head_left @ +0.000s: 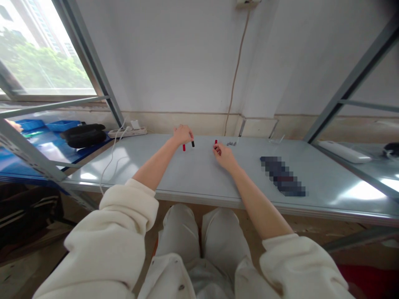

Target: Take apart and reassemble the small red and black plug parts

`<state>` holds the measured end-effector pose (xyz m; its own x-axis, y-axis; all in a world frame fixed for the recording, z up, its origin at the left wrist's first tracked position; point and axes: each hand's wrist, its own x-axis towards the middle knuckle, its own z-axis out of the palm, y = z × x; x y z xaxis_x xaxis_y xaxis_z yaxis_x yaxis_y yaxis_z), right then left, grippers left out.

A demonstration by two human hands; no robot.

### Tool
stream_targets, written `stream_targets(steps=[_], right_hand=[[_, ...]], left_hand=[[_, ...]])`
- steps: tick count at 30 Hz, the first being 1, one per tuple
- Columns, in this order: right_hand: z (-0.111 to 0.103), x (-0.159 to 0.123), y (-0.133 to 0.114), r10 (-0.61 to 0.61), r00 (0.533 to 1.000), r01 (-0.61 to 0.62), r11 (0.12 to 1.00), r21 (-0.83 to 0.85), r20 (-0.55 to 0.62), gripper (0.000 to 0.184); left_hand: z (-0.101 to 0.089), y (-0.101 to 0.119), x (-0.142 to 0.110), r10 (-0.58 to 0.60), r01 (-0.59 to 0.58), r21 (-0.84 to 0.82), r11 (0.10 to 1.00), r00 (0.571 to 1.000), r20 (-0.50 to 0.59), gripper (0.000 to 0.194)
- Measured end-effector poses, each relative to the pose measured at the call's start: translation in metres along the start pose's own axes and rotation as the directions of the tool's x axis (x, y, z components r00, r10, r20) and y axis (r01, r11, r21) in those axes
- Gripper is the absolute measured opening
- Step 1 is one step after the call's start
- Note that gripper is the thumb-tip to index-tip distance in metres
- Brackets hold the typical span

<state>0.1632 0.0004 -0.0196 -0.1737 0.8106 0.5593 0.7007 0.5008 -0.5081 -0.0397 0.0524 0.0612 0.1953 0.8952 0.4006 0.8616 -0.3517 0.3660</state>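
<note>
My left hand reaches over the far part of the grey table, fingers bent down and pinched at the top of a small black cylinder. Just beside it, below the palm, is a small red cylinder. My right hand is to the right, its fingers curled together. Another small red cylinder sticks up past those fingertips; its lower part is hidden by them. Several tiny silvery pieces lie right behind my right hand. What kind of cylinders these are is too small to tell.
A pixelated dark object lies on the right of the table. At the back left sits a white power strip with a cable hanging over the front edge. A clear bent piece stands at the back right. Metal posts frame both sides.
</note>
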Motion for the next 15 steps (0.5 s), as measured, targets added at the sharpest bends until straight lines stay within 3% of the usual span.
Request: stream_targets(steps=[7, 15], right_hand=[[0.003, 0.000, 0.002, -0.009, 1.000, 0.009, 1.000, -0.024, 0.019, 0.017], [0.002, 0.000, 0.003, -0.002, 0.999, 0.004, 0.999, -0.045, 0.038, 0.017]], left_hand=[[0.006, -0.014, -0.013, -0.038, 0.019, 0.175, 0.984, 0.994, 0.107, 0.001], [0.003, -0.018, -0.015, -0.038, -0.010, 0.280, 0.960, 0.985, 0.167, 0.009]])
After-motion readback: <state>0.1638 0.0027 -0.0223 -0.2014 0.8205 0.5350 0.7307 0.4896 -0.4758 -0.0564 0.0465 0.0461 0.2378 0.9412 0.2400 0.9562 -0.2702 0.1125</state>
